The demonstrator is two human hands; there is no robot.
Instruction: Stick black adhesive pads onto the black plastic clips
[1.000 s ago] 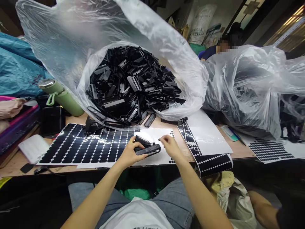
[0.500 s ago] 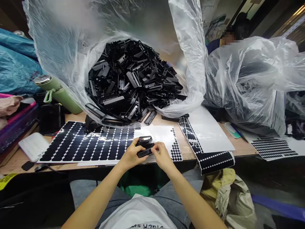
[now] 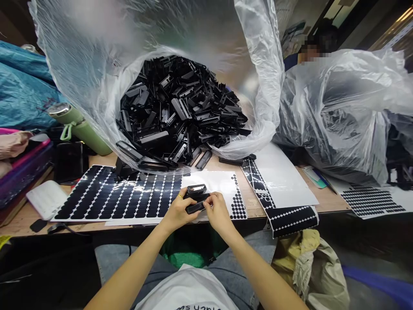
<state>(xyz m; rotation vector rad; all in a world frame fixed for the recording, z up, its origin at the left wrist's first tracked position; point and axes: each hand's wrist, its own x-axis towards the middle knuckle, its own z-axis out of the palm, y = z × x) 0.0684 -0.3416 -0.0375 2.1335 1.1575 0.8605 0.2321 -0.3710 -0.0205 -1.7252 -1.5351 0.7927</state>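
Note:
My left hand (image 3: 177,212), a ring on one finger, is closed around a small oblong black plastic part (image 3: 194,207) over the table's front edge. My right hand (image 3: 220,212) pinches at the right end of that part, thumb and forefinger together; whether a sticker is between them cannot be seen. Just beyond the fingers is another black plastic part (image 3: 196,189), with a shiny top. Under and beside the hands lies a sheet of black oblong stickers (image 3: 125,196), its right portion bare white with small black dots (image 3: 238,202).
A large clear plastic bag (image 3: 267,86) gapes toward me, full of black parts (image 3: 180,107). Left are a green bottle (image 3: 87,133) and a white box (image 3: 47,200). Right are more sticker sheets (image 3: 292,219) and another filled bag (image 3: 335,116), with a person (image 3: 292,60) behind it.
Both hands stay nearly in place on the black part, with only tiny finger shifts. The view has moved very slightly.

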